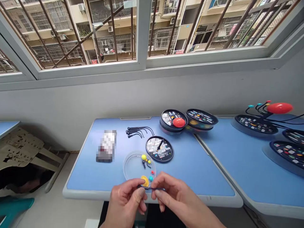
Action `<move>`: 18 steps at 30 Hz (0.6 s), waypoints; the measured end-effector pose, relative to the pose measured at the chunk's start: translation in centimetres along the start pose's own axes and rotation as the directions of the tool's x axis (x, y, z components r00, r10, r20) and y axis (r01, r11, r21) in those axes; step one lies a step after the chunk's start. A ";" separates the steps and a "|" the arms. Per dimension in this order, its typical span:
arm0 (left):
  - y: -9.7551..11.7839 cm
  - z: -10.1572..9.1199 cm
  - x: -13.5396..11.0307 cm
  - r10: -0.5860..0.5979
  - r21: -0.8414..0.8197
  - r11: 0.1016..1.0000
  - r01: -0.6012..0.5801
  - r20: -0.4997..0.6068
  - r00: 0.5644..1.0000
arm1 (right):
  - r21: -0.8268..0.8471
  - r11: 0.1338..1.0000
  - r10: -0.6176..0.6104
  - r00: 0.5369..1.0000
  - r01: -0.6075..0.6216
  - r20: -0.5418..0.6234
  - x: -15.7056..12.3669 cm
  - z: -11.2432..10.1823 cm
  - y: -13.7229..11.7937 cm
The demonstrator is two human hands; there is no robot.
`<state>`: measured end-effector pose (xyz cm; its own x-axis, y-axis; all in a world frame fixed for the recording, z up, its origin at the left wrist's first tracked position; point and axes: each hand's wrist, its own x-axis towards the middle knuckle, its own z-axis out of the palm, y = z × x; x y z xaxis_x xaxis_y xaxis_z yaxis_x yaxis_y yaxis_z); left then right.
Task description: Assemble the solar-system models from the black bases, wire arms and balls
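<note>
My left hand (127, 199) and my right hand (174, 194) meet above the near edge of the blue table (201, 164), both pinching a thin black rod (152, 188) held level between them. Just beyond my fingers lies a clear round lid (133, 166) holding a yellow ball (143, 157), an orange ball (144, 181), small red and teal beads (151, 175) and a short black piece. Behind the lid sits a black printed disc (159, 149) with a black peg standing in its middle. A bundle of bent black rods (139, 131) lies further back.
A blurred packet (106, 146) lies at the table's left. At the back stand two stacked round cases (188, 120), one with a red dome. The adjoining table on the right carries an assembled model with a red ball (279, 108) and more discs. A worn chair (21, 148) stands left.
</note>
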<state>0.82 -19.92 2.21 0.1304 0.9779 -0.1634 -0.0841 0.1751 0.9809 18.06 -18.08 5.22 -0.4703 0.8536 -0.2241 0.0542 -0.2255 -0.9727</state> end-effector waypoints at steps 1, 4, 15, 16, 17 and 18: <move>-0.1 0.1 -0.2 0.018 0.007 1.000 -0.018 -0.004 1.000 | -0.094 0.995 -0.016 1.000 0.013 -0.024 -0.2 0.1 0.1; -0.3 0.4 -0.9 0.068 0.031 0.997 -0.067 -0.039 0.997 | -0.316 0.945 -0.096 0.995 0.082 -0.027 -0.5 0.3 0.5; -1.4 -0.4 -1.1 0.354 0.365 0.843 -0.395 0.177 0.919 | -0.669 0.659 -0.409 0.910 0.344 0.064 -1.2 0.2 1.5; -1.2 -0.6 -1.0 0.413 0.416 0.783 -0.463 0.209 0.887 | -0.683 0.634 -0.436 0.897 0.364 0.075 -1.4 0.3 1.3; -0.9 -0.7 -0.9 0.458 0.462 0.722 -0.515 0.238 0.856 | -0.699 0.605 -0.461 0.883 0.382 0.084 -1.5 0.4 1.1; -0.6 -0.7 -0.9 0.486 0.499 0.671 -0.549 0.263 0.833 | -0.714 0.578 -0.481 0.872 0.396 0.094 -1.6 0.5 1.0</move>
<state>0.02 -20.82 1.68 0.3279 0.8700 0.3682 0.3645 -0.4761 0.8003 18.40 -19.86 4.65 -0.5188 0.8083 0.2785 0.4738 0.5430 -0.6933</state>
